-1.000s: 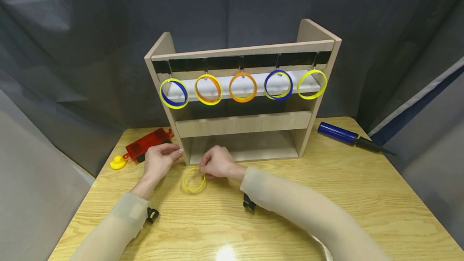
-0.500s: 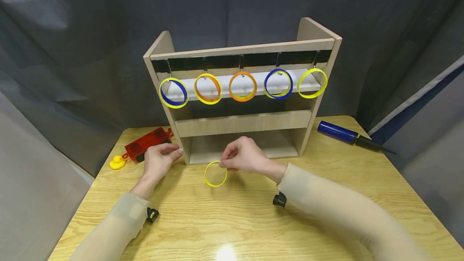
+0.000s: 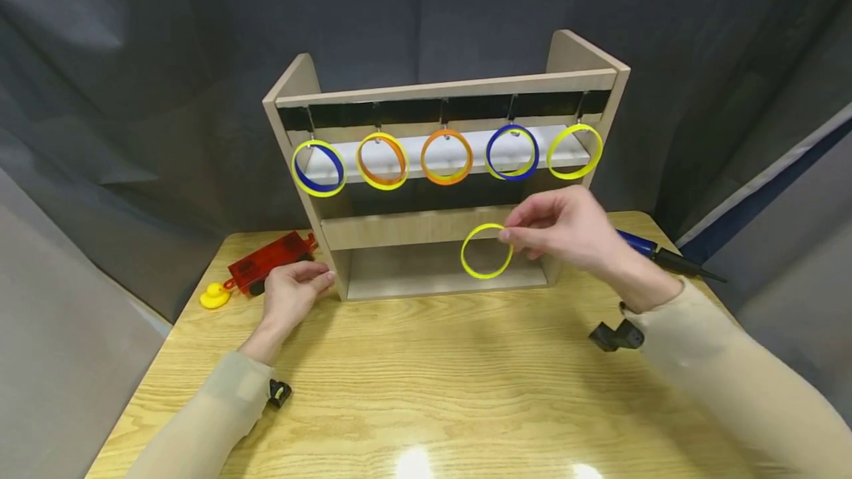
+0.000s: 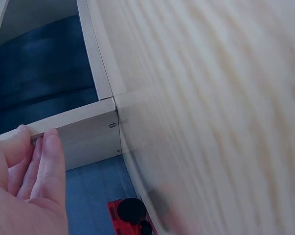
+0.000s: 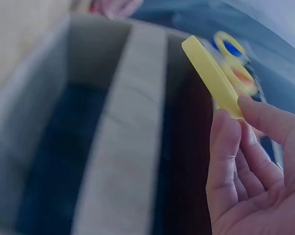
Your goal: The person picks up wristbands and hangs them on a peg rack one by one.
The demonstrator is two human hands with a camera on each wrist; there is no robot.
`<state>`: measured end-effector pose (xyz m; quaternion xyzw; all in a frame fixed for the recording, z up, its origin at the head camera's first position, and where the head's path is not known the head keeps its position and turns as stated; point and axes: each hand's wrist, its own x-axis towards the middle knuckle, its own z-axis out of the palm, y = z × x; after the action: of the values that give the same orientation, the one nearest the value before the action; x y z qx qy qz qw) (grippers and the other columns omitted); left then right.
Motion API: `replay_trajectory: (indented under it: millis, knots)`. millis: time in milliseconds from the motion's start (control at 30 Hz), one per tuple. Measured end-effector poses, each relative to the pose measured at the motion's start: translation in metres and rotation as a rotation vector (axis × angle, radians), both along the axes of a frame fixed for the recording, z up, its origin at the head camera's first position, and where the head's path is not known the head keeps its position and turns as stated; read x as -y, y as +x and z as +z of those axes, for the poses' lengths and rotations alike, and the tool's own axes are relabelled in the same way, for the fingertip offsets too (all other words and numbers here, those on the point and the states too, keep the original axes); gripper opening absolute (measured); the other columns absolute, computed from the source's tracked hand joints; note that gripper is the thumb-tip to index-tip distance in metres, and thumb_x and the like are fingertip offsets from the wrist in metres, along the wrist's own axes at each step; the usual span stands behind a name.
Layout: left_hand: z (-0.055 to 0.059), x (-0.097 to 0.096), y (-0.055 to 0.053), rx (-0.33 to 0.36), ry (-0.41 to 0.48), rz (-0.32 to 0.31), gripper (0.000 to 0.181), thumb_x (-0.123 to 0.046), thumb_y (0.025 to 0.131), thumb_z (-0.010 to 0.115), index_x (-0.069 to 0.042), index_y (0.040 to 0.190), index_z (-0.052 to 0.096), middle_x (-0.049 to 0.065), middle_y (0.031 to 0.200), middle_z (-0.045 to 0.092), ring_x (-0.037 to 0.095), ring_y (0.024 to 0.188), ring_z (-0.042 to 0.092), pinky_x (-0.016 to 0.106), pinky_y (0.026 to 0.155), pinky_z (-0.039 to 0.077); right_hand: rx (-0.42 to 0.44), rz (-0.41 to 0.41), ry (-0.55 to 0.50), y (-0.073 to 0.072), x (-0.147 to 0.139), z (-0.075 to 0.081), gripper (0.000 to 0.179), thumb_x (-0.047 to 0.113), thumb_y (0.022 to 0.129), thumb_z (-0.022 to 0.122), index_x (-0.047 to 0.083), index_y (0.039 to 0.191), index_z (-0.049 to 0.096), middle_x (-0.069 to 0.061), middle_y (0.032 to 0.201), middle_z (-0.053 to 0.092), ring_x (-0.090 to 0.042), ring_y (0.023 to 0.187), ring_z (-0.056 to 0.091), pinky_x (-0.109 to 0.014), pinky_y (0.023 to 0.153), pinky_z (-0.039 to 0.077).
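Note:
My right hand [image 3: 575, 231] pinches a yellow ring [image 3: 486, 276] at its right edge, between thumb and fingers. The ring is off the table, in front of the lower part of a wooden shelf unit [image 3: 413, 228]; the right wrist view shows the ring [image 5: 211, 73] almost edge-on. Down at the unit's left side panel, my left hand [image 3: 289, 301] holds the panel's front edge, with the thumb and fingers [image 4: 52, 147] on either side of it. Yellow, blue and orange rings hang from a row of hooks above, such as an orange ring [image 3: 446, 182] in the middle.
A red toy wagon [image 3: 273, 261] and a yellow rubber duck [image 3: 214, 296] lie left of the unit. On the right, a blue hand pump [image 3: 672, 262] with a black nozzle is partly hidden by my right hand. Dark curtains [image 3: 426, 6] hang behind the table [image 3: 399, 383].
My right hand has lifted the yellow ring from near the table by the unit's left side and carried it up and to the right. My left hand stays at the side panel.

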<state>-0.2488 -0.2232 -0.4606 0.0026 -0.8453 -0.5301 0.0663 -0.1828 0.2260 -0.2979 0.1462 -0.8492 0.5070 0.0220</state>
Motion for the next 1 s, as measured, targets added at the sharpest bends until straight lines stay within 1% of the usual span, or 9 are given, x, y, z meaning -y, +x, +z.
replay_trajectory:
  millis: [100,200,333,500,600,733,800,867,1000]
  knots:
    - [0.000,0.000,0.001,-0.001,-0.004,0.003,0.025,-0.019,0.101,0.087,-0.001,0.118,0.085,0.018,0.112,0.088,0.020,0.092,0.086,0.020,0.076,0.068,-0.060,-0.105,0.005,0.005,-0.026,0.022,0.018,0.014,0.094,0.093,0.004,0.106,0.085,0.008,0.086,0.085,-0.011,0.071,0.076,-0.029,0.064,0.066]
    - [0.001,0.001,0.001,0.004,-0.010,0.005,0.024,-0.020,0.101,0.087,-0.003,0.118,0.085,0.016,0.112,0.088,0.018,0.092,0.086,0.021,0.077,0.068,-0.100,-0.201,0.000,0.008,-0.052,0.041,0.018,0.017,0.094,0.094,0.009,0.109,0.087,0.012,0.085,0.085,-0.012,0.072,0.075,-0.026,0.063,0.064]
    - [0.001,0.001,0.000,0.006,-0.021,0.006,0.023,-0.020,0.101,0.087,-0.003,0.117,0.085,0.015,0.111,0.088,0.015,0.090,0.086,0.020,0.076,0.068,-0.146,-0.247,-0.067,0.008,-0.080,0.062,0.016,0.011,0.097,0.090,0.008,0.112,0.086,0.011,0.090,0.085,-0.011,0.077,0.077,-0.022,0.064,0.065]
    - [0.000,0.002,-0.001,0.002,-0.038,0.009,0.022,-0.020,0.101,0.087,-0.004,0.117,0.086,0.015,0.110,0.088,0.006,0.084,0.082,0.017,0.074,0.065,-0.200,-0.264,-0.155,0.001,-0.100,0.077,0.014,0.003,0.096,0.088,0.006,0.109,0.086,0.010,0.091,0.085,-0.008,0.077,0.079,-0.019,0.063,0.063]
    - [0.000,0.002,-0.001,0.001,-0.051,0.011,0.022,-0.021,0.101,0.086,-0.005,0.117,0.086,0.014,0.110,0.088,0.005,0.084,0.081,0.016,0.074,0.065,-0.193,-0.266,-0.228,-0.007,-0.105,0.080,0.014,0.003,0.094,0.089,0.005,0.107,0.087,0.009,0.090,0.086,-0.008,0.076,0.081,-0.020,0.062,0.063]
    - [0.000,0.002,-0.001,0.000,-0.059,0.011,0.022,-0.022,0.101,0.087,-0.006,0.116,0.086,0.014,0.110,0.088,0.014,0.089,0.084,0.016,0.074,0.064,-0.162,-0.238,-0.344,-0.016,-0.108,0.075,0.015,0.001,0.092,0.091,0.004,0.106,0.087,0.005,0.090,0.087,-0.009,0.076,0.083,-0.021,0.062,0.065]
    - [-0.001,0.002,-0.001,0.003,-0.057,0.009,0.022,-0.022,0.101,0.087,-0.006,0.116,0.086,0.014,0.110,0.088,0.019,0.091,0.086,0.016,0.074,0.065,-0.148,-0.231,-0.350,-0.019,-0.108,0.071,0.015,0.002,0.093,0.090,0.004,0.107,0.087,0.005,0.090,0.087,-0.009,0.077,0.083,-0.021,0.063,0.066]
    - [-0.001,0.001,-0.001,0.005,-0.052,0.007,0.022,-0.022,0.101,0.087,-0.005,0.116,0.086,0.014,0.110,0.088,0.022,0.093,0.086,0.017,0.074,0.065,-0.129,-0.242,-0.321,-0.022,-0.107,0.066,0.015,0.005,0.094,0.091,0.006,0.108,0.087,0.007,0.091,0.087,-0.009,0.078,0.083,-0.022,0.065,0.066]
    - [-0.002,0.000,-0.002,0.005,-0.057,0.008,0.023,-0.022,0.101,0.087,-0.005,0.116,0.086,0.014,0.111,0.088,0.018,0.091,0.086,0.017,0.074,0.065,-0.106,-0.264,-0.228,-0.024,-0.106,0.058,0.016,0.011,0.095,0.091,0.010,0.110,0.087,0.010,0.093,0.086,-0.009,0.081,0.083,-0.022,0.067,0.067]
